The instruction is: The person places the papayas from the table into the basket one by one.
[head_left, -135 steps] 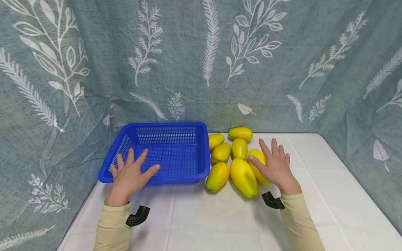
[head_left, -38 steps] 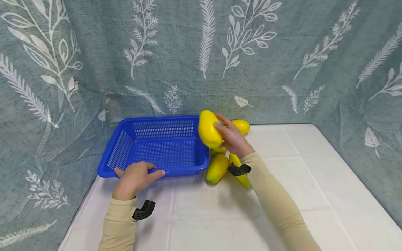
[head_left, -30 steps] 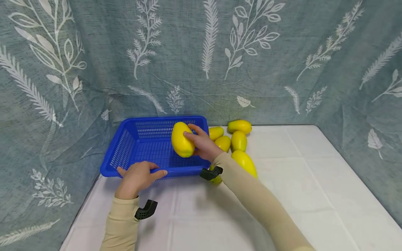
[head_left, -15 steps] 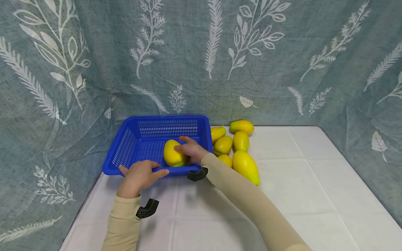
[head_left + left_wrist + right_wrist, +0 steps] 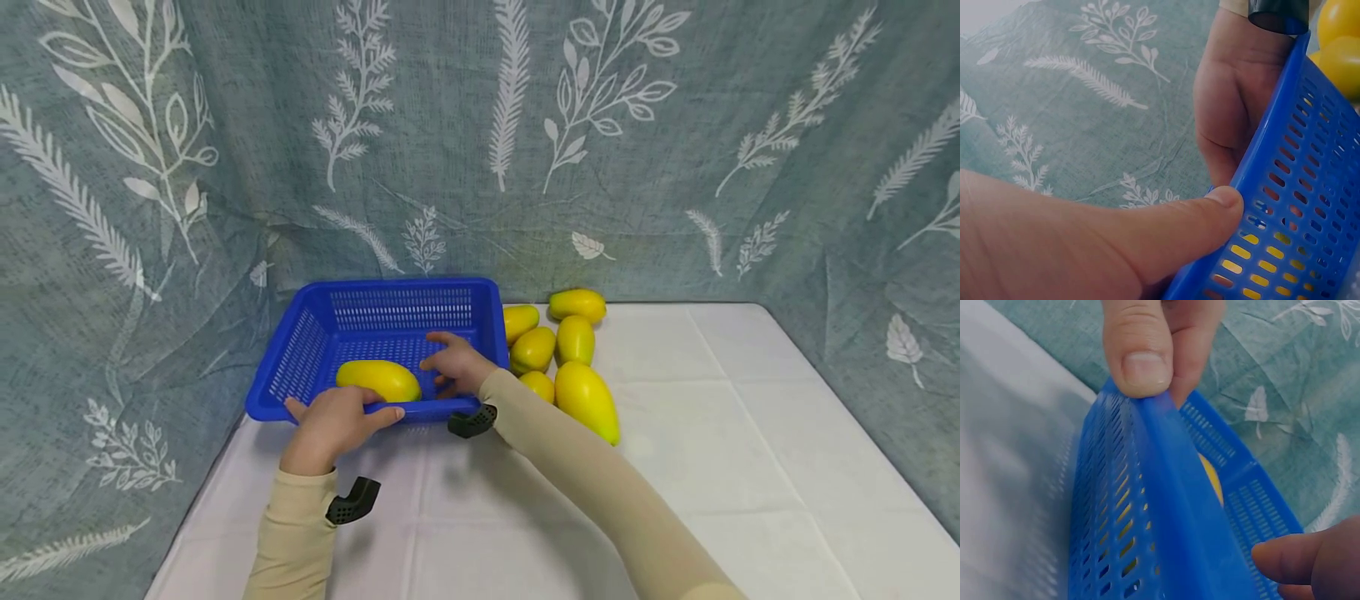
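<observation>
Sleeves are covering both arms, closest to us. The left hand is pinching the near rim of the blue basket, with its thumb on the outer side. The right hand is reaching over that rim into the basket, and its loose fingers are holding nothing. One yellow fruit is lying on its side in the basket, along the near wall, with a gap between it and the right hand. I cannot tell if the left fingers are touching it. It looks like the step of putting down one fruit is just finishing. The next move seems to be calling for the right hand to lift out over the rim and get another, while the left is steadying the basket. Six more fruits are waiting on the white table, right of the basket. Behind everything, a leafy cloth is hanging.
</observation>
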Motion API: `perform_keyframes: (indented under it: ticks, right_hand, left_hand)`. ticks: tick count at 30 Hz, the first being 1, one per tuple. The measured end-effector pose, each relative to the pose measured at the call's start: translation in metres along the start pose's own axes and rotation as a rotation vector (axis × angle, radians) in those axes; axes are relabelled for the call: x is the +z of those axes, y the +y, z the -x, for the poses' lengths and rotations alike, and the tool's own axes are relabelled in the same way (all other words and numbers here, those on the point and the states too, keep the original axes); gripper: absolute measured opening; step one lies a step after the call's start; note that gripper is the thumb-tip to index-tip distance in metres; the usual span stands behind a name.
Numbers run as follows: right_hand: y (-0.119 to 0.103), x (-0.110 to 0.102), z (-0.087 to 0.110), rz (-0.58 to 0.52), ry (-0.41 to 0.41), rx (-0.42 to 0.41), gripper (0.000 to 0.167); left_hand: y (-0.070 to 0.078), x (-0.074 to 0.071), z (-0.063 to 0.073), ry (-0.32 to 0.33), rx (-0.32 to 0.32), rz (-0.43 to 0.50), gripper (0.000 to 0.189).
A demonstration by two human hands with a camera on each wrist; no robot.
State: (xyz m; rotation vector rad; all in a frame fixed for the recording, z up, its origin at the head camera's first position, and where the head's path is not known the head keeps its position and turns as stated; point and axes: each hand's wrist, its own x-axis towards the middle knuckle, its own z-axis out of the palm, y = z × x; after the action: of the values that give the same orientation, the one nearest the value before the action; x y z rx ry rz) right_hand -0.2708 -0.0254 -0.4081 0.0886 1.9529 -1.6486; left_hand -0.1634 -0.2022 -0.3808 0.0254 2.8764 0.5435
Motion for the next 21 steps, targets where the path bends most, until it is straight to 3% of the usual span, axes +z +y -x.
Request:
perform_keyframes:
  ticks: [6,10,16,21]
  right_hand:
    - [-0.005,-0.014,0.007,-0.069,-0.045,-0.033,0.062]
    - [-0.012,-0.04,0.022,-0.128,-0.063,-0.117,0.061]
    - [-0.027,-0.11,0.059,-0.292,0.01,-0.224,0.056]
    - [-0.015,-0.178,0.085,-0.374,0.078,-0.245,0.06]
  left_hand:
    - [0.001,0.0,-0.001,0.003,-0.005,0.006,0.059]
    - [0.001,0.003,-0.002,0.0,-0.004,0.009,0.061]
    - [0.001,0.001,-0.003,-0.008,0.008,0.018,0.061]
    - [-0.002,0.0,-0.003,-0.022,0.004,0.01,0.066]
